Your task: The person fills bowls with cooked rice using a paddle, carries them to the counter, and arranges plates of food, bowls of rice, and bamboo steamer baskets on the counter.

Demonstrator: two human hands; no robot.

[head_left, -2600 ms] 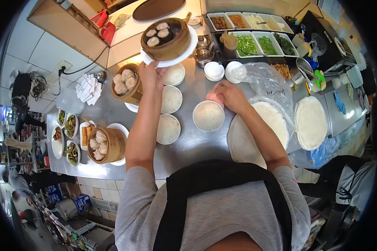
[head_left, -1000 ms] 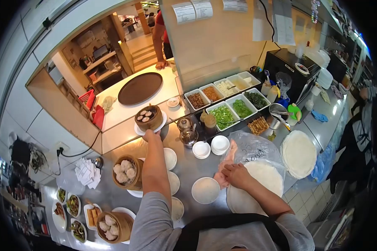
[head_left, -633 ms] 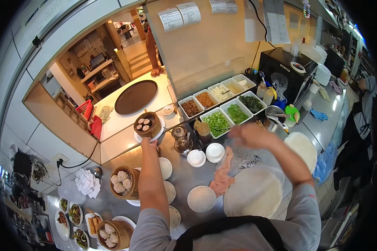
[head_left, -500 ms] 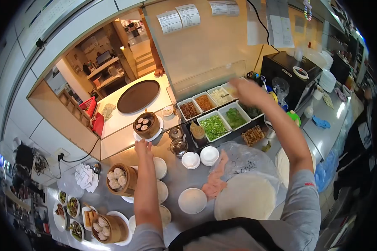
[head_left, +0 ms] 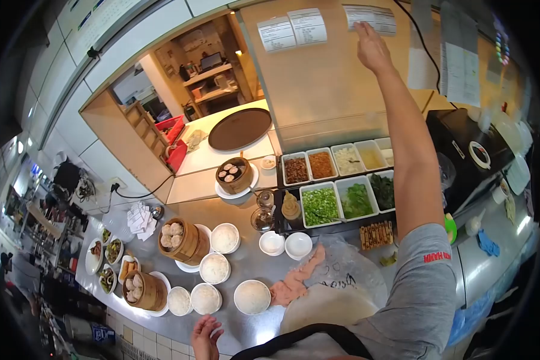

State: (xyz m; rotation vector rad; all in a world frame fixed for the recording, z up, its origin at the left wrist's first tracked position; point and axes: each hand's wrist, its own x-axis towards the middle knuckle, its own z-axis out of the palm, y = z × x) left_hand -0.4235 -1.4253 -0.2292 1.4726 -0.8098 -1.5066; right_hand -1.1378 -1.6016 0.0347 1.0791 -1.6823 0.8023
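My right hand is raised high against the wall panel, its fingers stretched out over the lower edge of a printed order slip; nothing is gripped in it. Low at the counter's front edge, my left hand is loosely curled with the fingers a little apart and nothing visible in it. Nearest to it are bowls of white rice, several standing together. A larger bowl of rice sits to their right. On the pass-through ledge, a bamboo steamer with small topped dumplings rests on a white plate.
Two more dumpling steamers stand at left, beside small vegetable dishes. Topping trays line the back. Two stacks of small white bowls, a pink cloth and a plastic bag lie centrally. A brown oval tray occupies the ledge.
My right hand has gone up from above the topping trays to the slip on the panel. My left hand has drawn back from near the ledge steamer to the counter's front edge.
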